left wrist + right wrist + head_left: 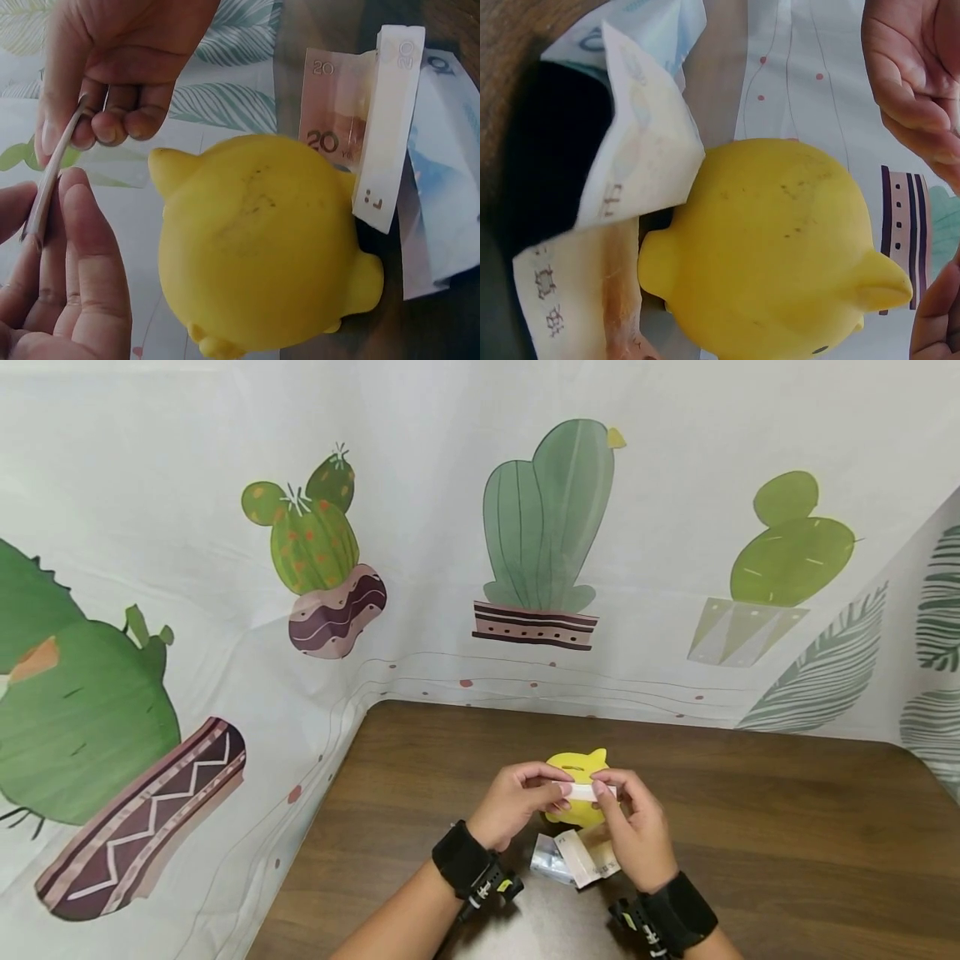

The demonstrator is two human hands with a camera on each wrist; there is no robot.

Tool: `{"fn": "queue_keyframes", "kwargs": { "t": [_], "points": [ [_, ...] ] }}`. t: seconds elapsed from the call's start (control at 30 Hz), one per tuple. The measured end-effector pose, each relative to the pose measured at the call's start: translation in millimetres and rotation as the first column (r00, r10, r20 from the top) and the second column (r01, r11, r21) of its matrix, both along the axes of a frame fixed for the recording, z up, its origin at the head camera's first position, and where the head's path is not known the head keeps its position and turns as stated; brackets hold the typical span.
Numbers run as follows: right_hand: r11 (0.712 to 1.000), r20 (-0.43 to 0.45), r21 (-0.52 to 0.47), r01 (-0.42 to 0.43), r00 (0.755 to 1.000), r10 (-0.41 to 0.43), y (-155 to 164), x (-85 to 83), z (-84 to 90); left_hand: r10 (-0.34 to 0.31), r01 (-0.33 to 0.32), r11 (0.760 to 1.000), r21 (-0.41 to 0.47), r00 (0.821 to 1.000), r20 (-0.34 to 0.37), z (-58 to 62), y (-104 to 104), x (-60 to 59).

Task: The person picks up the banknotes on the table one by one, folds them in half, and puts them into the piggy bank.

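Both hands hold a pale folded banknote [582, 792] stretched between them, above a yellow piggy bank [582, 815]. My left hand [513, 802] pinches one end between thumb and fingers; my right hand [637, 831] pinches the other. In the left wrist view the folded note [54, 172] appears edge-on as a narrow, slightly bent strip. The piggy bank [262, 247] sits just below the hands, and its slot shows on top in the head view. The right wrist view shows the piggy bank [780, 240] up close, but the held note is almost out of frame.
Between the forearms, on the near side of the piggy bank, lie several creased banknotes: a bluish one [550, 860], a pale folded one [576, 858] and a tan one [604, 858]. They rest on a brown wooden table [787, 843]. A cactus-print cloth [420, 527] hangs behind.
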State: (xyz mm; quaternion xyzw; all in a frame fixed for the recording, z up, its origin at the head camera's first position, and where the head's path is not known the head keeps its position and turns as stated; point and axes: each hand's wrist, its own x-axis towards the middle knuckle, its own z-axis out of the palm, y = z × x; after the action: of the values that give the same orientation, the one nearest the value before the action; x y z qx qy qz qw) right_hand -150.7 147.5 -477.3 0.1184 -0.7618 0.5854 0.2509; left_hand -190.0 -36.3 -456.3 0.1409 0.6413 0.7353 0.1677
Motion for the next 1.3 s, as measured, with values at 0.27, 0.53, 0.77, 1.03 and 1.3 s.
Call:
{"fn": "queue_keyframes", "kwargs": {
  "t": [0.27,0.53,0.77,1.03,1.3],
  "points": [
    [1.000,0.090,-0.008,0.010,0.996,-0.009,2.4,0.8,3.9,0.041,-0.041,0.999,-0.006,0.999,-0.019,-0.7,-1.3,-2.3],
    [0.974,0.297,-0.192,-0.121,0.939,0.175,6.6,-0.3,7.8,0.085,-0.084,0.996,0.023,0.996,-0.031,0.6,1.1,-0.1],
    [0.964,0.327,-0.227,-0.140,0.921,0.211,7.7,-2.3,5.5,0.070,-0.068,0.997,0.043,0.997,-0.037,1.4,2.3,1.2],
    [0.973,0.312,-0.200,-0.114,0.934,0.173,5.7,-2.7,4.4,0.039,-0.037,0.997,0.075,0.999,-0.020,0.0,2.7,1.8],
    [0.987,0.279,-0.131,-0.094,0.952,0.128,5.5,-3.0,2.6,0.050,-0.048,0.996,0.070,0.998,-0.026,-3.1,5.7,1.0]
  ]
}}
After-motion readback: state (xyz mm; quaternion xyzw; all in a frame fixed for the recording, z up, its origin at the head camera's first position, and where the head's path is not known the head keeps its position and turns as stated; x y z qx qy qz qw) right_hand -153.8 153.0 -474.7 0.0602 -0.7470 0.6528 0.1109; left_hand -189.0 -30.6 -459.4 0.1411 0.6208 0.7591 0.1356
